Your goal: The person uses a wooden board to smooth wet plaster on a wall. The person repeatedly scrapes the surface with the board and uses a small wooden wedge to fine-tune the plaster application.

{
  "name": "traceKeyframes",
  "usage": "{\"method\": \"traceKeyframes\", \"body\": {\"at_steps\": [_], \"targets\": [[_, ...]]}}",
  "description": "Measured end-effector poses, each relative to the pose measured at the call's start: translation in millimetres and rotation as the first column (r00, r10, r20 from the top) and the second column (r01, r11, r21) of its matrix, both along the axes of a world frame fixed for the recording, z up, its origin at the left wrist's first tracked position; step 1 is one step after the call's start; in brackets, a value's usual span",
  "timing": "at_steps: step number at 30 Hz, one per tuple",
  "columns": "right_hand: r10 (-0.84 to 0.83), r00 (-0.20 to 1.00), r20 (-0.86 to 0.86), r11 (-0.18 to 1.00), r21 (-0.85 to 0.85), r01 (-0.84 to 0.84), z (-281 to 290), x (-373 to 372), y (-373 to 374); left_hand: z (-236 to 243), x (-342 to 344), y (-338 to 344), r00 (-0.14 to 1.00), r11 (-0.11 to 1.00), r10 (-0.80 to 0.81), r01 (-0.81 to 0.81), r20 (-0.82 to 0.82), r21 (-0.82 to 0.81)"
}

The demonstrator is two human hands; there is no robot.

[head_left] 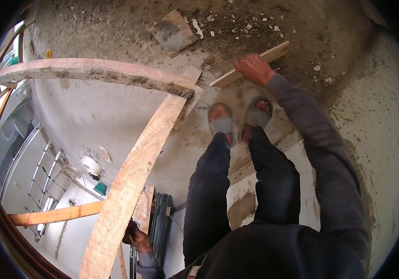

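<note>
My right hand (254, 67) is closed around the upper edge of a short, flat wooden board (274, 52). The board is pale along its edge and is held slantwise just beyond my sandalled feet. At the lower left, my left hand (139, 239) is beside a long wooden beam (129, 176), its fingers curled and partly hidden behind the beam. What those fingers grip does not show clearly. The beam meets a second, mortar-smeared timber (101, 73) at a corner left of my feet.
A square tile-like slab (173, 32) lies on the dirty floor ahead, near scattered white chips (250, 28). On a lower level at left are a metal ladder (46, 181), a white coil (91, 165) and a stack of dark lengths (162, 228). A rough wall (376, 125) stands at right.
</note>
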State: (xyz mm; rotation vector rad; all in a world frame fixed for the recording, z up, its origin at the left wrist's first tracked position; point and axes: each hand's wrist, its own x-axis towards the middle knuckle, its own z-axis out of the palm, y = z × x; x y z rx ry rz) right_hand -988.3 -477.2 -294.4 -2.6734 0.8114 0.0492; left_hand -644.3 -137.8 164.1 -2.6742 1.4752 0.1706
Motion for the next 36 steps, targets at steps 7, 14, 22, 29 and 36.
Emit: {"method": "traceKeyframes", "body": {"at_steps": [7, 14, 22, 29, 36], "targets": [[-0.265, 0.964, -0.032, 0.964, 0.026, 0.266, 25.8, 32.7, -45.8, -3.8, -9.5, -9.4, 0.990, 0.997, -0.078, 0.077, 0.115, 0.008], [-0.172, 0.959, -0.227, 0.959, 0.184, 0.215, 22.6, 31.4, -39.6, 4.7, 0.1, 1.4, 0.816, 0.828, -0.532, 0.446, 0.224, 0.340], [-0.288, 0.957, -0.019, 0.955, 0.068, 0.289, 4.0, 41.3, -33.8, 6.3, -2.0, 2.4, 0.758, 0.774, -0.611, 0.511, 0.228, 0.373], [-0.366, 0.914, -0.177, 0.915, 0.109, 0.388, 26.4, 21.1, -43.4, 11.5, 12.6, 43.5, 0.921, 0.903, -0.368, 0.320, 0.132, 0.287], [-0.190, 0.978, -0.083, 0.981, 0.025, 0.193, 2.9, 35.6, -9.6, 7.7, 0.4, 13.9, 0.818, 0.822, -0.541, 0.465, 0.197, 0.328]]}}
